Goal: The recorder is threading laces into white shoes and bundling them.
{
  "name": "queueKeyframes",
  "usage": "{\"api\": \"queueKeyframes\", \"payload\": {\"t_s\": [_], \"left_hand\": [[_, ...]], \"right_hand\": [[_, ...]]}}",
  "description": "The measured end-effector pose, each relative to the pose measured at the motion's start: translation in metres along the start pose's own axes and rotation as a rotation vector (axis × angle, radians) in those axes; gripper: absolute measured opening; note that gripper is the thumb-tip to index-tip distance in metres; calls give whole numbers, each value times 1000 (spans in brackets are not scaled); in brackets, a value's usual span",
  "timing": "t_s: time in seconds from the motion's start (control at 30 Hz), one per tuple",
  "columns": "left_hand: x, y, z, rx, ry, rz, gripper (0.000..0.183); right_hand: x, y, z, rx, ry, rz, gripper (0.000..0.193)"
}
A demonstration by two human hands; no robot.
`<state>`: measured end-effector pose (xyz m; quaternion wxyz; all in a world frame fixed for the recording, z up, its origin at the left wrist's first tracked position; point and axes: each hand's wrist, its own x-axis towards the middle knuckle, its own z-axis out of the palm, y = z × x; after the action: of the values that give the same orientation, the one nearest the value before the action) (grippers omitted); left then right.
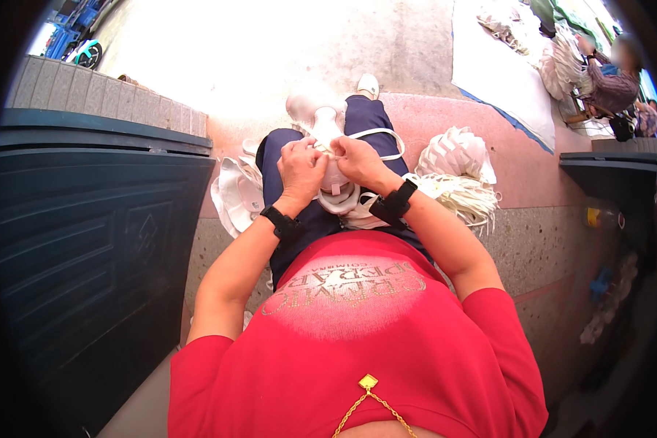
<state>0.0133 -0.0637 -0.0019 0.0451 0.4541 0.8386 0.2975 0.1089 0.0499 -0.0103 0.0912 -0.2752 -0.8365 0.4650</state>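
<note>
On my lap lies a pale pink and white shoe [333, 177], its heel tab toward me. My left hand [303, 171] is closed at the shoe's lacing area, fingers pinched together. Close beside it, my right hand [361, 162] pinches a white shoelace [396, 139], which loops out over my right thigh. The fingertips of both hands nearly meet above the shoe. Exactly how the lace sits between the fingers is too small to make out.
White and pink shoe pieces [456, 152] are heaped right of my legs, beside a bundle of white laces [460, 196]. More pale shoe pieces [237, 191] lie at left. A dark panelled door [95, 241] stands left. Another person [613, 91] sits far right by a white sheet [500, 80].
</note>
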Motion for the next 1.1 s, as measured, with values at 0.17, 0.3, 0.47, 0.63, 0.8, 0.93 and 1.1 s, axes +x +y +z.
{"api": "queueKeyframes", "payload": {"t_s": [0.17, 0.3, 0.47, 0.63, 0.8, 0.93, 1.1], "left_hand": [[26, -90, -49, -862, 470, -832, 13], [7, -188, -127, -1367, 986, -1057, 21], [-35, -236, -168, -1284, 935, -1138, 20], [-42, -246, -201, -1223, 854, -1025, 25], [-27, -230, -184, -1197, 608, -948, 21], [-8, -186, -162, -1139, 456, -883, 15], [13, -150, -158, -1008, 294, -781, 10]], "right_hand": [[0, 22, -44, -118, 209, -123, 24], [-4, 39, -55, -78, 240, -79, 24], [-8, 21, -41, -202, 115, -74, 19], [0, 14, -30, -155, 66, -266, 17], [8, 16, -17, -163, -31, -406, 22], [18, 6, -24, -228, 20, -389, 25], [27, -11, -28, -576, -124, -746, 17]]}}
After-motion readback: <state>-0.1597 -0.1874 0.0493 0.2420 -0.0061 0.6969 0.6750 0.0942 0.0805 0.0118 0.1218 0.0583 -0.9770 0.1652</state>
